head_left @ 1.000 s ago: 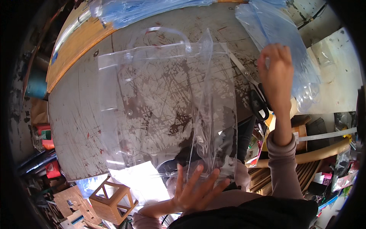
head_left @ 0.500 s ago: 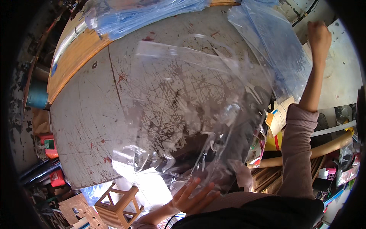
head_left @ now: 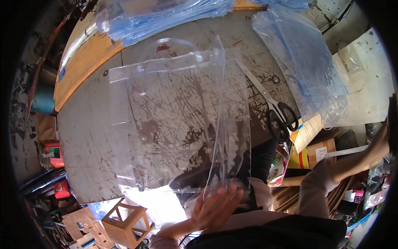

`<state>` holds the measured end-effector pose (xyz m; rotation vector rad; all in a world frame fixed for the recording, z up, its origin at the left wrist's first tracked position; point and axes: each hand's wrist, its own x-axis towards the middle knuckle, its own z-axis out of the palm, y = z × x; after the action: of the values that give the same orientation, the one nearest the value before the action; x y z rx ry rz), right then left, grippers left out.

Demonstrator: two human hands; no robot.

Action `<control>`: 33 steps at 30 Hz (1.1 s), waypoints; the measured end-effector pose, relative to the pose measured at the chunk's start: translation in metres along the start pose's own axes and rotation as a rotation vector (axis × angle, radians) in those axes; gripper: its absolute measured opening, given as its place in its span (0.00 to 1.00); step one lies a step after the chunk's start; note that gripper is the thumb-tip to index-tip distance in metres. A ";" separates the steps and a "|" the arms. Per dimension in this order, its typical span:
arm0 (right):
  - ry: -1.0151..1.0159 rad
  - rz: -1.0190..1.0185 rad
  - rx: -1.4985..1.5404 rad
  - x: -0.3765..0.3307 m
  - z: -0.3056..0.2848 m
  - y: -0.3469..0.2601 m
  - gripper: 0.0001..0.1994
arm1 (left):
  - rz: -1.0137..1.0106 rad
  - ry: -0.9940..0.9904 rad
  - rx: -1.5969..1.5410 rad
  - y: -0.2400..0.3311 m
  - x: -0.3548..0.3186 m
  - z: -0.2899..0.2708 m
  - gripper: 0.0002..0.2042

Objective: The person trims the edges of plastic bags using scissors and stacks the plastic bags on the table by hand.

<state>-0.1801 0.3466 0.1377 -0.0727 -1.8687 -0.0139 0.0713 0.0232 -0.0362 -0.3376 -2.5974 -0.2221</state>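
A clear plastic bag [head_left: 166, 108] lies spread over the scratched grey table, a curved transparent handle loop [head_left: 176, 40] at its far edge. Its right side is folded into a loose upright crease. My left hand [head_left: 219, 207] rests on the bag's near edge, fingers stretched out and lying flat. Far out to the right reaches my right arm [head_left: 358, 164]; its hand [head_left: 384, 135] runs into the dark rim of the picture, so its fingers are hidden. Scissors [head_left: 271, 106] with black handles lie on the table just right of the bag, blades pointing away from me.
Stacked bluish plastic sheets [head_left: 170, 20] cover the far edge, with more sheets [head_left: 304, 58] at the far right. Below the table's near-left edge stands a brown plastic stool [head_left: 126, 224]. Cardboard boxes [head_left: 321, 151] and clutter crowd the right side.
My right hand has swung from the upper right down to the far right rim. The bag has settled flatter and shifted left, uncovering the scissors. My left hand stays near the same spot.
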 end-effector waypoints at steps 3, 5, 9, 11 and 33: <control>-0.184 0.250 0.062 -0.062 -0.032 0.021 0.10 | -0.130 0.011 -0.029 0.005 0.020 0.004 0.13; -0.670 0.180 0.425 -0.104 -0.032 0.054 0.11 | -0.125 0.020 -0.046 0.004 0.025 0.009 0.12; -1.412 0.055 0.068 -0.129 -0.057 0.018 0.22 | -0.111 0.035 -0.024 0.009 0.028 0.013 0.12; -1.239 -0.294 0.159 -0.135 -0.059 -0.005 0.26 | -0.116 0.018 0.000 0.009 0.027 0.011 0.12; -1.559 0.534 1.330 -0.158 -0.073 -0.171 0.05 | 0.007 -0.027 -0.336 0.017 0.043 0.004 0.13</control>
<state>-0.0738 0.1658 0.0130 0.4694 -2.8053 2.1382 0.0383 0.0492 -0.0162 -0.4687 -2.5811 -0.6587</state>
